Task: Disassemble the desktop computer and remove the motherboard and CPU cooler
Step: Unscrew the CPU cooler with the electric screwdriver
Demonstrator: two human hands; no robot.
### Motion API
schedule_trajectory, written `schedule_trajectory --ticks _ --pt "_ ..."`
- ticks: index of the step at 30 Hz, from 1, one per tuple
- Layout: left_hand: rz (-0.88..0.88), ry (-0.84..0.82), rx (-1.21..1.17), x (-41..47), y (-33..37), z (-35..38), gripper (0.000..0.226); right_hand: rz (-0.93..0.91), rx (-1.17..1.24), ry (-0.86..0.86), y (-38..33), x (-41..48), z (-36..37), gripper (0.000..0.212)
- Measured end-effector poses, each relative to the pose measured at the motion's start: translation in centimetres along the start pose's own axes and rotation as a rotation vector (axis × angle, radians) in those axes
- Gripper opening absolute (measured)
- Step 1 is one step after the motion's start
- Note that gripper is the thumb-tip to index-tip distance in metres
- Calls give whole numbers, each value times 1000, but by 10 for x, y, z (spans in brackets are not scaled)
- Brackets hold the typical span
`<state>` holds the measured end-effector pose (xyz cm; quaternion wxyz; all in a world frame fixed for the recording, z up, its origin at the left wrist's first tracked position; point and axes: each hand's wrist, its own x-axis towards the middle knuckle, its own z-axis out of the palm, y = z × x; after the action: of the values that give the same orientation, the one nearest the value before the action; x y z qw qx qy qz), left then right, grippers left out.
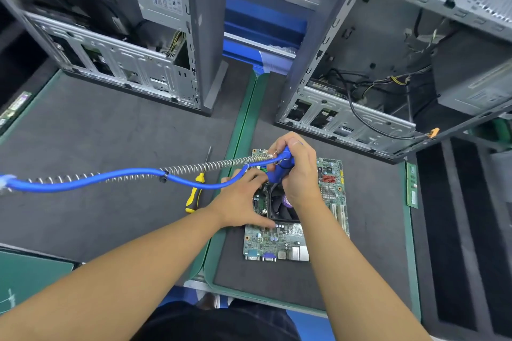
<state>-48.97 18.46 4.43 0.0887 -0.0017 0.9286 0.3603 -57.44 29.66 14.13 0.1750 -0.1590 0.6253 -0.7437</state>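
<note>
Yellow screwdriver (193,199) lies on grey mat (97,147) (memory stick (412,185) rightward).

The single head-worn camera looked forward and steeply down onto the workbench (110,133), close above the motherboard (277,241) near frame centre. Its wide angle (edges visibly bowed) also took in the left-hand case (124,63) and right-hand case (360,97).

green motherboard (277,241) | blue driver (281,167) — blue hose (110,178) | yellow-black screwdriver (194,194)

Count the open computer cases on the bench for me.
2. The left case stands at the back left. The right case stands at the back right, behind the motherboard. Others may sit out of frame.
</note>
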Motion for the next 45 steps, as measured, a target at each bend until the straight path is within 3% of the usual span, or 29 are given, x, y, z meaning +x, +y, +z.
schedule_trajectory --ticks 6,11,20,26,34,45 --pt "-10 4 -31 -1 0 0 106 44 -42 31 -4 -6 6 29" --pt "-29 -15 -74 -1 1 0 104 29 -130 -134 -4 -16 12 22" --pt "55 104 -132 1 -4 4 99 53 -103 -99 -6 -9 9 21" --pt "-17 39 -178 -2 1 4 94 36 -88 -69 -10 -12 9 22" --pt "-46 14 16 -3 8 -1 103 58 -129 -10 -6 -13 19 34" --pt "-9 100 26 -4 10 7 105 55 -87 10 -5 -12 15 22"
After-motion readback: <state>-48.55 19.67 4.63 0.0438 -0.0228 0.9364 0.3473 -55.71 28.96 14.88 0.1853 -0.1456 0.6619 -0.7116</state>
